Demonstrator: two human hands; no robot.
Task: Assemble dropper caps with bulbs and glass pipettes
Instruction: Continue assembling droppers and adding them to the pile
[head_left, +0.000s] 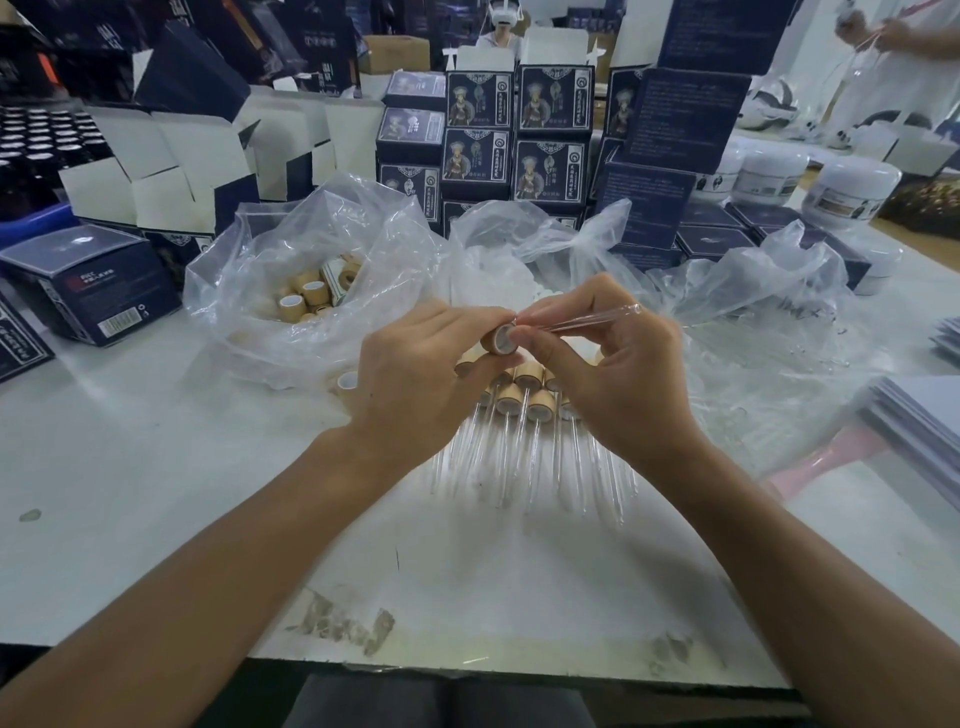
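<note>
Forearms reach in from the bottom of the view over the near edge of the counter (156, 493) and meet above its middle. Left hand (415, 364) curls round a small wooden cap (496, 340), open white end turned toward the other hand. Right hand (602, 374) pinches a glass tube (587, 319) close to its near end, with that end at the mouth of the cap and the rest slanting up and away to the right.

Both parts look very light. Thin and stiff, the tube would likely snap under sideways force and may be slick, so a hold close to the entering end and a straight push seem wise. Stubby and firm, the cap suits a grip round its side.

Just below the hands lies a pile of finished droppers (530, 415), tubes fanned toward the person. Beyond, a clear bag of caps (311, 296) sits left, a bag of white bulbs (498, 280) in the middle, and a bag of tubes (753, 332) right. Dark boxes (550, 135) are stacked behind.

Bare room lies left of the pile and toward the near edge.
</note>
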